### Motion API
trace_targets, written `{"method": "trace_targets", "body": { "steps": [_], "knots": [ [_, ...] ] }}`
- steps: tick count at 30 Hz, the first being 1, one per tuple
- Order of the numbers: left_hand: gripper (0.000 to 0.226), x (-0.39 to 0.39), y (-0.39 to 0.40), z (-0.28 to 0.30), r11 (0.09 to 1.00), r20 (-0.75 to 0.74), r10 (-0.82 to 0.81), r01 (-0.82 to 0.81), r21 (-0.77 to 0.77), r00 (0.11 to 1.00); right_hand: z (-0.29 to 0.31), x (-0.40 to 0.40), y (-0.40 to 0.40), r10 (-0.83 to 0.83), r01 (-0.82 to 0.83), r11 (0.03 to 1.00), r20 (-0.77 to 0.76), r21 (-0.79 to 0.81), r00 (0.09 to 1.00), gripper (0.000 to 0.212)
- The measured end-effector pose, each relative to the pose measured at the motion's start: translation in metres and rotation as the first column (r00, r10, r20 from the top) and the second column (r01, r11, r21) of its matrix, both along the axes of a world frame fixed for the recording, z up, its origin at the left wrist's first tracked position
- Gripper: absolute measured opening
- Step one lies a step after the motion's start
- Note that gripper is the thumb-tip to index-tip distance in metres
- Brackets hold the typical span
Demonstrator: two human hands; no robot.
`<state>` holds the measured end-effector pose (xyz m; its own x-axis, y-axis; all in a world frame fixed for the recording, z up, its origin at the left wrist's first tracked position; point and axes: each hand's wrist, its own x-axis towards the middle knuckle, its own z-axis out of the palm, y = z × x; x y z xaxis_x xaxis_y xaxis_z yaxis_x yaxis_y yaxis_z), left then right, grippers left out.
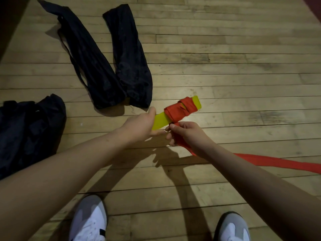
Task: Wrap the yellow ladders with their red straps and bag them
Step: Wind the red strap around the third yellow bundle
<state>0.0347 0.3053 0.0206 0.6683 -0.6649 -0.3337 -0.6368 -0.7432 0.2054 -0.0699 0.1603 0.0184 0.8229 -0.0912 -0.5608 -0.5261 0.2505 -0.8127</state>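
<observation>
While our left hand grips the ladder and our right hand pinches the strap, slack trailing toward four o'clock could loosen the wraps.

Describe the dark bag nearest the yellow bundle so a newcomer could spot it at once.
Start at the wooden floor, above the left hand. Two long black bags lie there in a V, near ends almost meeting. It is the right-hand bag: shorter, with no strap showing, unlike the strapped left bag and the crumpled dark heap at the left edge.
</observation>
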Motion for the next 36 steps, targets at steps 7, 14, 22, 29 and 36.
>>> {"method": "trace_targets", "body": {
  "steps": [7, 14, 22, 29, 36],
  "knots": [
    [0.036, -0.0052, 0.0030, 0.0069, 0.978, 0.054, -0.153, 0.159, -0.132, 0.987, -0.0048, 0.0026, -0.0001, -0.164, 0.164, 0.986, -0.017, -0.002, 0.986, 0.015],
    [0.031, -0.0033, 0.0048, 0.0028, 0.963, -0.127, 0.122, -0.148, -0.226, 0.984, 0.0045, 0.0022, 0.0042, 0.075, -0.075, 0.995, 0.005, -0.062, 0.997, 0.017],
    [0.043, -0.0031, 0.0043, 0.0015, 0.983, -0.267, 0.054, -0.099, -0.157, 0.962, 0.0041, 0.0076, 0.0008, 0.046, -0.043, 0.991, 0.022, -0.124, 0.999, 0.023],
    [0.068, -0.0041, 0.0025, 0.0037, 0.993, -0.017, 0.058, -0.059, -0.106, 0.998, -0.0006, 0.0012, -0.0019, -0.026, 0.025, 0.969, 0.001, -0.245, 1.000, 0.035],
    [0.048, -0.0041, -0.0011, 0.0077, 0.989, 0.123, 0.035, -0.016, -0.149, 0.992, 0.0004, 0.0074, 0.0058, -0.140, 0.127, 0.917, -0.006, -0.377, 0.990, 0.040]
  ]
}}
